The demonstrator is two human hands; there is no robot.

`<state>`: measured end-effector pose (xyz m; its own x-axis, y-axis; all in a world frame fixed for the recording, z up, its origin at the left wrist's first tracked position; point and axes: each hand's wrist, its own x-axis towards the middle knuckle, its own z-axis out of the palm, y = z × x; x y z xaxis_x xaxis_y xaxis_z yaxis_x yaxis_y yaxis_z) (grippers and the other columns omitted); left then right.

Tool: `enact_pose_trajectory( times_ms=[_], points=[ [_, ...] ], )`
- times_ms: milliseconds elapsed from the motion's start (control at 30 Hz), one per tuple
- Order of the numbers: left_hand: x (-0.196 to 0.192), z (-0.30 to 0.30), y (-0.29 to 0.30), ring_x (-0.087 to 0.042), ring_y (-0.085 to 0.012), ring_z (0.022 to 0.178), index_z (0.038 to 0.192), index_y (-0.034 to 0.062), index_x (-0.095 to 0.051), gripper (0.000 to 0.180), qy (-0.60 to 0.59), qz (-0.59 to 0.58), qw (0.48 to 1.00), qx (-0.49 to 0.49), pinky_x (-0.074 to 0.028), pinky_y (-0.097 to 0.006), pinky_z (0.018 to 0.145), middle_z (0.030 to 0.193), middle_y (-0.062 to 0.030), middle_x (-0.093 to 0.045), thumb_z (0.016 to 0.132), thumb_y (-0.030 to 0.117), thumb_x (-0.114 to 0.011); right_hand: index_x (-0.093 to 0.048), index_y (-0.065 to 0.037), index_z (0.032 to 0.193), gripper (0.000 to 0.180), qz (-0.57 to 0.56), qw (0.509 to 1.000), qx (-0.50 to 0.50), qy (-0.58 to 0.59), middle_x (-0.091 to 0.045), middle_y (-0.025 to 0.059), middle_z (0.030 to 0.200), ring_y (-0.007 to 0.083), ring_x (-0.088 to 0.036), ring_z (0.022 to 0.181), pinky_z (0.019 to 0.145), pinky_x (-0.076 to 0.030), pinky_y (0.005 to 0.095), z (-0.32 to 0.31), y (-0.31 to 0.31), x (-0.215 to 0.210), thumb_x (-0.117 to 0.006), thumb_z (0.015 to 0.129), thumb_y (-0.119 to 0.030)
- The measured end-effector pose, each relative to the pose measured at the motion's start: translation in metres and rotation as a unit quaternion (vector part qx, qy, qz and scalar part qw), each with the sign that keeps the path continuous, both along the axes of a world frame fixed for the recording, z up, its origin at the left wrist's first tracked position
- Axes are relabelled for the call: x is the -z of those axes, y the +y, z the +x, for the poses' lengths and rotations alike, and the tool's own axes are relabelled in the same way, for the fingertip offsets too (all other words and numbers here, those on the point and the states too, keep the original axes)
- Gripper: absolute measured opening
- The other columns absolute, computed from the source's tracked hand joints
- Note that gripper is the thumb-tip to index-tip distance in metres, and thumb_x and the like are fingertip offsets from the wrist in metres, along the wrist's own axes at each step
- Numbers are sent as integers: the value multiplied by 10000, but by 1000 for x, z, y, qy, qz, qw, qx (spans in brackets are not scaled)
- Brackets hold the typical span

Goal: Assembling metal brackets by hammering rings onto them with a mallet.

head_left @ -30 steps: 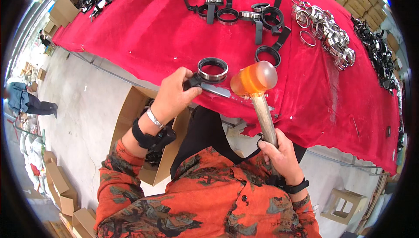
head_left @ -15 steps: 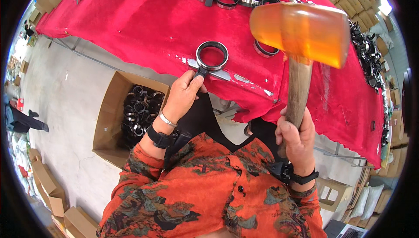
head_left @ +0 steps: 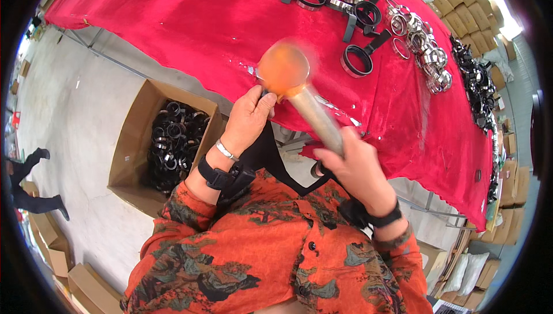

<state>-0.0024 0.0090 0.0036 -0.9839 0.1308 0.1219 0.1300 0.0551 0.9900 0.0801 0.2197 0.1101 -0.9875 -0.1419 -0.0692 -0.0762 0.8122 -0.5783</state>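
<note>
Red cloth is covering the table (head_left: 190,20). Right hand (head_left: 354,167) is gripping the wooden handle of an orange-headed mallet (head_left: 283,71), blurred, at the table's near edge. Left hand (head_left: 249,119) is lying with fingers curled beside the head; its grasp cannot be determined.

Box of rings (head_left: 173,141) left below table (head_left: 190,31), clamps (head_left: 357,14) far on it

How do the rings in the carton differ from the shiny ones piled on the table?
The carton rings are black; the shiny rings are silvery metal. The carton rings fill an open cardboard carton on the floor; the shiny rings lie loose on the red cloth. Both are heaped, untouched by either hand.
</note>
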Motion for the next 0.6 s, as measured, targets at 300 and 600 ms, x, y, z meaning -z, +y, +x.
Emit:
enact_pose_trajectory(
  times_ms=[300,600],
  points=[
    [0,1,-4,-542,-238,568,793,8,-507,331,-3,-27,999,-42,-427,-366,556,614,-112,-542,933,304,-557,-472,-16,888,374,-130,986,-51,90,-563,223,669,392,-599,633,531,-444,411,-23,-31,-52,-704,823,-302],
    [-2,4,-3,-500,-354,572,777,1,-483,315,15,-53,997,-55,-409,-396,541,627,-190,-508,913,268,-581,-503,5,845,367,-44,999,11,-7,-536,196,636,319,-537,556,524,-427,364,-56,-18,-50,-701,838,-304]
  ],
)
